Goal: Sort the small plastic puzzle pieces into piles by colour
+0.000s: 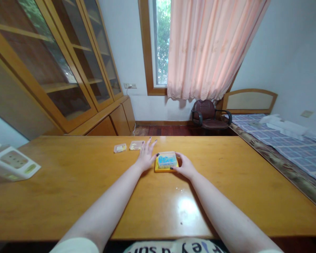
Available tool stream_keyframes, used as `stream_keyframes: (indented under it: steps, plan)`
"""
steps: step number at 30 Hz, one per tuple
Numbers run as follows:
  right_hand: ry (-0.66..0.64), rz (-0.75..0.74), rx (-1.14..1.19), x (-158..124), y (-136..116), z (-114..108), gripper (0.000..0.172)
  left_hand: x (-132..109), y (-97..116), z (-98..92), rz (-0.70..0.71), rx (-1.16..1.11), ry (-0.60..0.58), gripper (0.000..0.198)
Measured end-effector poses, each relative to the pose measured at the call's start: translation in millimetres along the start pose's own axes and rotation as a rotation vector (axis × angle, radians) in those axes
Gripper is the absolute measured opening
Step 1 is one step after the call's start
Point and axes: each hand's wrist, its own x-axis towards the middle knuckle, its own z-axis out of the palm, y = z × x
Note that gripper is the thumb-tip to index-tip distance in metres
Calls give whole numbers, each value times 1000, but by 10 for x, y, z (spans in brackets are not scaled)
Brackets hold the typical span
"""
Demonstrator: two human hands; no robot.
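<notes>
Box (167, 160): clear plastic, blue lettering (163, 160), sitting on a yellow tray (162, 170) on the wooden table (89, 196); long axis runs left-right, lettering roughly upright toward the wearer.
Right hand (186, 168): closed round the right end, thumb near side, fingers far side, probably steadying it.
Left hand (146, 157): splayed wide, gripping nothing, thumb by the left corner, contact unclear tbh.

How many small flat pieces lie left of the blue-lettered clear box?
2: one flat, rectangular, translucent plastic piece farther left, another beside the left hand, which could hide more.
</notes>
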Motion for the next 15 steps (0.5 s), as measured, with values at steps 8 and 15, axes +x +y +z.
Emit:
stream_keyframes:
  steps: [8, 15]
  plan:
    - [-21, -28, 3, 0, 9, -7, 72, -58, -549, 150, -343, 253, -137, 55]
    - [-28, -62, -3, 0, 8, -9, 74, -139, -324, 83, -219, 259, -37, 53]
